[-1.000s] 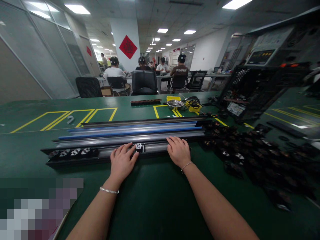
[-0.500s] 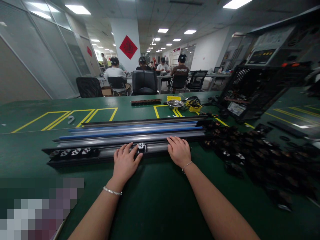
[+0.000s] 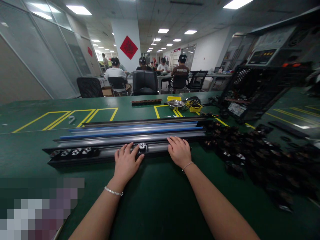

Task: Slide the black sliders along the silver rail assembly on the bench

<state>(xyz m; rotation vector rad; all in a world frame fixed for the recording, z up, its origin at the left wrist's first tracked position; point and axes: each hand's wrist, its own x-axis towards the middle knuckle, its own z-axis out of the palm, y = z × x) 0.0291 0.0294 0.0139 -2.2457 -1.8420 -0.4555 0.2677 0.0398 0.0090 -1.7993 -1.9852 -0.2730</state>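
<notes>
A long black channel rail (image 3: 160, 148) lies across the near side of the green table (image 3: 155, 200). Several black parts with white faces (image 3: 76, 152) sit in a row in its left end. Farther along the channel is a single small black-and-white part (image 3: 142, 147). My left hand (image 3: 126, 162) rests on the rail with fingers spread; its index finger and thumb are beside that single part, and the index fingertip appears to touch it. My right hand (image 3: 180, 152) lies over the rail farther right, fingers stretched to its far edge and thumb hidden.
Behind the rail lie more long rails with blue edges (image 3: 135, 130). A heap of dark parts (image 3: 262, 160) spreads on the right. Farther back are a metal bowl (image 3: 176, 104), yellow bins (image 3: 194, 107) and an opened dark machine casing (image 3: 246, 91). People sit at desks beyond.
</notes>
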